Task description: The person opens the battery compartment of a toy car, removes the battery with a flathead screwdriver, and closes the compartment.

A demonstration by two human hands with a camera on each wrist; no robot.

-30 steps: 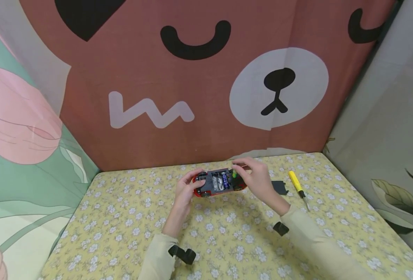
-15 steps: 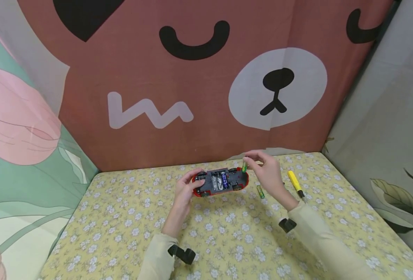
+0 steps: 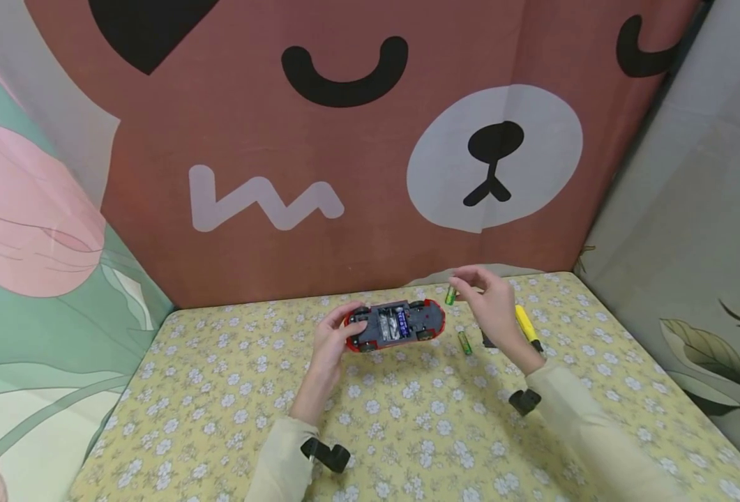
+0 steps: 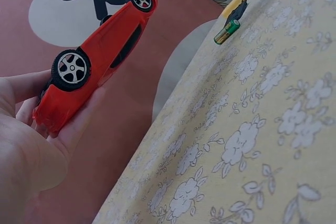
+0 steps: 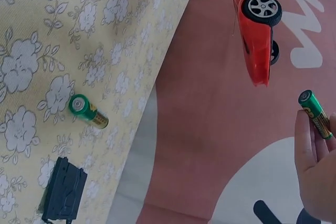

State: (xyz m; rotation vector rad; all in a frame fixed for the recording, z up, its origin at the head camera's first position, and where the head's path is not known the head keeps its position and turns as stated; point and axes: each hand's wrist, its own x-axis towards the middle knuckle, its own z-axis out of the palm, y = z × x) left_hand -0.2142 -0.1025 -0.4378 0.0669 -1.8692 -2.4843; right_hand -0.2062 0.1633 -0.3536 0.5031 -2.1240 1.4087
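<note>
A red toy car (image 3: 416, 319) is held bottom up by my left hand (image 3: 330, 338), which grips one end of it between thumb and fingers. Its battery compartment (image 3: 393, 323) lies uncovered, with a purple battery (image 3: 402, 322) in it beside a bare metallic-looking part. To the right of the car, my right hand (image 3: 492, 307) pinches a green battery (image 3: 450, 295) by one end, apart from the car. A second green battery (image 5: 88, 111) lies on the table. In the left wrist view the car's red side and spoked wheels face the camera.
The dark battery cover (image 5: 64, 190) lies on the flowered tablecloth (image 3: 370, 432), partly behind my right hand in the head view. Close by is a yellow-handled screwdriver (image 3: 526, 326). A bear-print curtain (image 3: 250, 265) hangs along the table's back edge.
My right hand has moved right, away from the car, with the green battery in its fingers. The green battery on the table has come into sight. My left hand stays in place.
</note>
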